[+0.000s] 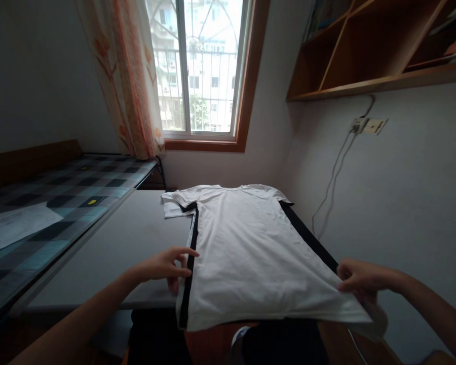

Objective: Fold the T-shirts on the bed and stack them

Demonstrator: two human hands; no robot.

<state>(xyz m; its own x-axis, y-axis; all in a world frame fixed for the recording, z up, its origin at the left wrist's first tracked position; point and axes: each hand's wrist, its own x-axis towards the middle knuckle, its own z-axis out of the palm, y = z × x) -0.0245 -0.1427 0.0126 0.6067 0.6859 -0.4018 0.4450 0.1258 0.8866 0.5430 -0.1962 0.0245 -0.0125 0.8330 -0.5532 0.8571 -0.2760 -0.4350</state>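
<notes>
A white short-sleeved T-shirt (247,243) lies spread over the table (144,223), collar toward the window, with its hem hanging past the near edge. Black fabric (311,238) shows along both of its sides, and another white layer peeks out by the left sleeve. At the left side edge is my left hand (171,266), thumb and forefinger apart, fingertips against the cloth; its other fingers are partly hidden. My right hand (359,279) pinches the shirt's lower right side and pulls that corner outward beyond the table.
To the left, a checked bed surface (110,177) holds a sheet of paper (19,225). A curtained window (197,66) is ahead. Wooden shelves (365,50) hang at upper right, above a wall socket (368,125) with a dangling cable (332,177).
</notes>
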